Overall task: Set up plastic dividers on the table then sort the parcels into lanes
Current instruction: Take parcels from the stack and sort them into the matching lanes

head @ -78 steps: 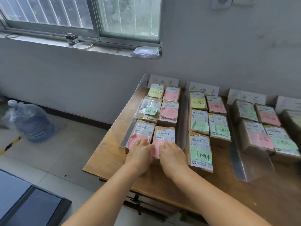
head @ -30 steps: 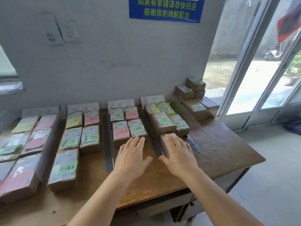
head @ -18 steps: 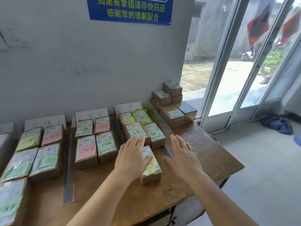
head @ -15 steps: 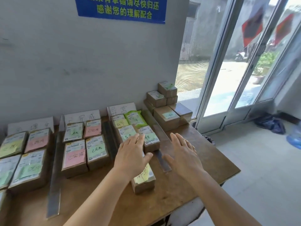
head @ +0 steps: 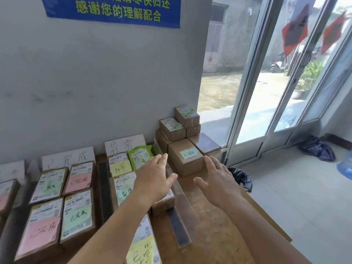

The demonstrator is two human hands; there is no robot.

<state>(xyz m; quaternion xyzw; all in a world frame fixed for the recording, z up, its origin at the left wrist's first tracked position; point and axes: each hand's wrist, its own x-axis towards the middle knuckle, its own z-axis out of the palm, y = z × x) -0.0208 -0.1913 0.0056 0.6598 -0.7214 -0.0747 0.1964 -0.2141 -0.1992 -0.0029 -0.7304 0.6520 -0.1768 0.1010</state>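
Head view: left hand (head: pixel 154 180) and right hand (head: pixel 219 180) both released, fingers spread, holding nothing. Unsorted parcel stack (head: pixel 185 141) just beyond fingertips; plastic divider (head: pixel 179 208) between hands. Likely light, rigid cardboard, tape slick; grip opposite side faces.

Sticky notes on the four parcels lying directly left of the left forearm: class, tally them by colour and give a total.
Pink notes: 2
Green notes: 2
Total: 4
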